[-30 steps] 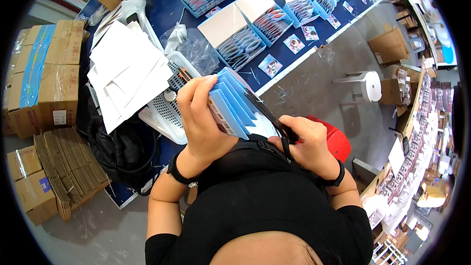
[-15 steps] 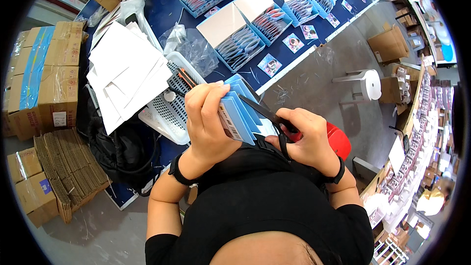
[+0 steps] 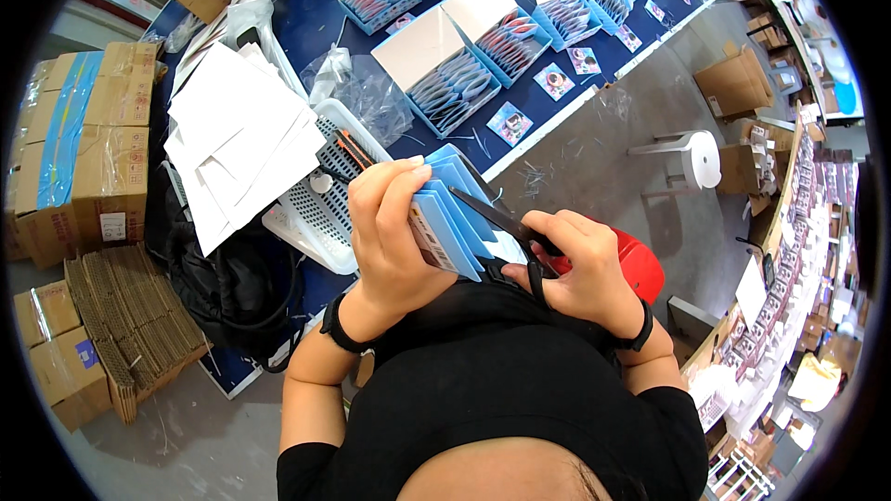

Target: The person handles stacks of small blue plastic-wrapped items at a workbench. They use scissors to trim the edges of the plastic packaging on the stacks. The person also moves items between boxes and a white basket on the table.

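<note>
My left hand is closed round several blue cards held in a fanned stack in front of my body. The outermost one carries a printed label and a barcode. Black scissors are gripped in my right hand, thumb and fingers at the handles. Their dark blades point up and left, lying along the right edges of the cards. Whether the blades touch a card cannot be made out.
White paper sheets lie over a white perforated basket at the left. Blue boxes of packets and loose picture cards stand along the blue table. A white stool, a red object and cartons surround me.
The scissors' blades have shifted slightly down along the cards. My left hand and the stack have moved and tilted only a little.
</note>
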The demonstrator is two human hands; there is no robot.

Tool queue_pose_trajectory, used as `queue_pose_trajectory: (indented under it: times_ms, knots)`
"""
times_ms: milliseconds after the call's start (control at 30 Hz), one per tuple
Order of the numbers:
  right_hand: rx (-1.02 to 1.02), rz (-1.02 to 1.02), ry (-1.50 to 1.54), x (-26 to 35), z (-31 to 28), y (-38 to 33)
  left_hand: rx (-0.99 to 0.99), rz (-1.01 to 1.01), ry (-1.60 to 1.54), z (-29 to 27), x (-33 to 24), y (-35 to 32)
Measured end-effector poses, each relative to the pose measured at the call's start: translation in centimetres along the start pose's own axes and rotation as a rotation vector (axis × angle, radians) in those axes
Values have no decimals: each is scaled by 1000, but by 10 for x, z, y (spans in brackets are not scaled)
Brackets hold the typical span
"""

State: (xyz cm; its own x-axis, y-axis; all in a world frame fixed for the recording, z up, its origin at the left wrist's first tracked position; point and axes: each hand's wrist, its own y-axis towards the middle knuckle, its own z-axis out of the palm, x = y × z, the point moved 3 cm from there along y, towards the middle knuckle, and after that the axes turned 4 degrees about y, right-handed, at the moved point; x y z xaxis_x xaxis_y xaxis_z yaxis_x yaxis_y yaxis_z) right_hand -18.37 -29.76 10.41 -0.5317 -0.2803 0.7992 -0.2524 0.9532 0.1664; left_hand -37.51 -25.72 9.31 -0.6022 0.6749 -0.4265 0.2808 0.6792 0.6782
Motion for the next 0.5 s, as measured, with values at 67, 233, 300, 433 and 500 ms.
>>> queue_pose_trajectory:
  times_ms: [67, 233, 300, 433, 500]
  knots:
    - [-9, 3, -3, 0, 0, -1, -3, 6, -2, 0, -1, 2]
    - [-63, -17, 5, -4, 7, -3, -1, -2, -14, -2, -1, 1]
    - [-62, -18, -1, -3, 6, -3, -5, -5, -23, -2, -1, 1]
    - [-62, -19, 29, -3, 4, -3, -60, -12, -42, -1, -2, 3]
    - [-43, -9, 13, -1, 3, -3, -31, -12, -39, -1, 0, 2]
